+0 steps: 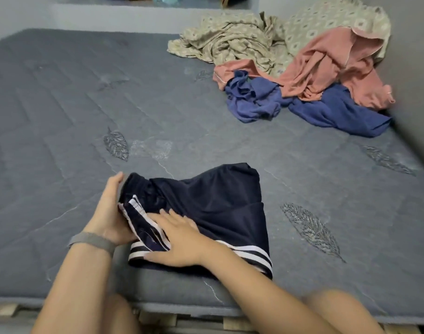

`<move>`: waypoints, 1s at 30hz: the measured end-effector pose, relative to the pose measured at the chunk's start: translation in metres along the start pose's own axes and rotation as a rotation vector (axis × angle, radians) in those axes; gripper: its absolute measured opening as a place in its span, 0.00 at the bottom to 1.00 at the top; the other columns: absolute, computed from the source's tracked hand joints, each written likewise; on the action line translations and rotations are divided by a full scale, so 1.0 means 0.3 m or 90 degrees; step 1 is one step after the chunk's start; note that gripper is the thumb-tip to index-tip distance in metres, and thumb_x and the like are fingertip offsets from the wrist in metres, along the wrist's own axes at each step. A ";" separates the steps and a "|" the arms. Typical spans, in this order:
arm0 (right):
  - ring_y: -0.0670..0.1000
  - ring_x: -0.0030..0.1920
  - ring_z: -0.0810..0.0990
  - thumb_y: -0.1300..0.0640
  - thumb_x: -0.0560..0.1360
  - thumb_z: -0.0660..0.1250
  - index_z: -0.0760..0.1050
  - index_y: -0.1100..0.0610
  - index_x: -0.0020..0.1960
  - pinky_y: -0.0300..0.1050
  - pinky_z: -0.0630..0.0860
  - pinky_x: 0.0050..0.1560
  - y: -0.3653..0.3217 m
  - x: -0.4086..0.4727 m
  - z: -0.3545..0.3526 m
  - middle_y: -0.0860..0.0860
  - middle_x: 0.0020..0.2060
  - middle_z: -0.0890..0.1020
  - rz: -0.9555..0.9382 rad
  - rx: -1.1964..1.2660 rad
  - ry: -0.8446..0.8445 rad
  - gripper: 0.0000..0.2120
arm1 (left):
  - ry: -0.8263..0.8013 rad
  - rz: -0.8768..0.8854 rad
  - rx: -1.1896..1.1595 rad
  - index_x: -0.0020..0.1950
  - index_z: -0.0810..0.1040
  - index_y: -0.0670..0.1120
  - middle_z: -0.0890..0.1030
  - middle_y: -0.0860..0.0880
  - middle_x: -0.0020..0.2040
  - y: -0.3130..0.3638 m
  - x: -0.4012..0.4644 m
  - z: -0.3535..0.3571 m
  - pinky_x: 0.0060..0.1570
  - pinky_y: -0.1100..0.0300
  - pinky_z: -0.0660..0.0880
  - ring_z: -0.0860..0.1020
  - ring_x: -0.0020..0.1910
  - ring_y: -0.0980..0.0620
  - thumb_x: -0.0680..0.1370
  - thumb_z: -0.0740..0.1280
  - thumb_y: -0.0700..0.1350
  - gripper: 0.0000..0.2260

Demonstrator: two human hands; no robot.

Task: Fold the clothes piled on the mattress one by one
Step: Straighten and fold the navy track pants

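1. The left hand reaches in from the lower left, palm turned toward the shorts. Its fingers curl round the bunched waistband end and lift that end a little off the mattress.
2. A grey band sits on the left wrist.
3. The right hand crosses in from the lower right. It lies flat on the shorts, fingers straight and spread, pressing the fabric just above the white stripes.
4. The shorts lie near the mattress's front edge, striped hem toward the person.
5. The pile sits at the far right against the wall: patterned cloth, pink garment, blue pieces, well apart from the shorts.
6. Bare mattress spreads left and beyond the shorts.
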State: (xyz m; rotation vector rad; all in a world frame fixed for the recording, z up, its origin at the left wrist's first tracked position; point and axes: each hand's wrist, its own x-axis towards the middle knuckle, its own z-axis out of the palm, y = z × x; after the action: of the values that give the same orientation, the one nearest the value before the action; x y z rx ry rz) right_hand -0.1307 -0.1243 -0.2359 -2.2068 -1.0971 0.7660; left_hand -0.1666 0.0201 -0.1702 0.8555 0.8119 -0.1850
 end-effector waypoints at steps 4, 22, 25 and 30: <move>0.52 0.78 0.53 0.35 0.77 0.58 0.67 0.42 0.73 0.55 0.47 0.77 0.032 -0.061 -0.070 0.51 0.77 0.62 0.014 -0.022 0.002 0.27 | 0.282 0.126 0.366 0.53 0.80 0.39 0.83 0.41 0.45 -0.011 0.068 -0.034 0.40 0.53 0.77 0.81 0.40 0.44 0.68 0.75 0.53 0.21; 0.57 0.54 0.81 0.32 0.50 0.79 0.75 0.60 0.62 0.53 0.77 0.60 0.347 -0.279 -0.268 0.54 0.55 0.81 0.562 0.600 0.412 0.49 | 0.237 0.158 0.348 0.45 0.82 0.45 0.85 0.46 0.41 -0.181 0.164 -0.088 0.48 0.54 0.79 0.83 0.44 0.45 0.67 0.78 0.53 0.15; 0.58 0.57 0.80 0.26 0.49 0.76 0.76 0.61 0.62 0.52 0.76 0.61 0.373 -0.254 -0.255 0.56 0.58 0.80 0.605 0.514 0.378 0.53 | 0.245 0.189 0.337 0.42 0.82 0.46 0.85 0.47 0.40 -0.205 0.180 -0.109 0.51 0.53 0.78 0.83 0.45 0.46 0.68 0.77 0.54 0.12; 0.57 0.46 0.81 0.24 0.65 0.64 0.73 0.57 0.36 0.47 0.74 0.44 0.352 -0.244 -0.261 0.55 0.43 0.82 0.632 0.144 0.349 0.33 | 0.181 0.162 0.328 0.48 0.82 0.41 0.85 0.46 0.40 -0.170 0.180 -0.104 0.37 0.60 0.76 0.82 0.41 0.48 0.69 0.77 0.49 0.14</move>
State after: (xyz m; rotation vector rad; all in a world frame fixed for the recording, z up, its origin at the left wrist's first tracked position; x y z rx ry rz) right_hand -0.0589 -0.2566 -0.2370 -2.4632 0.3891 0.5313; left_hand -0.1698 0.0181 -0.2506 1.4863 0.9255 -0.0448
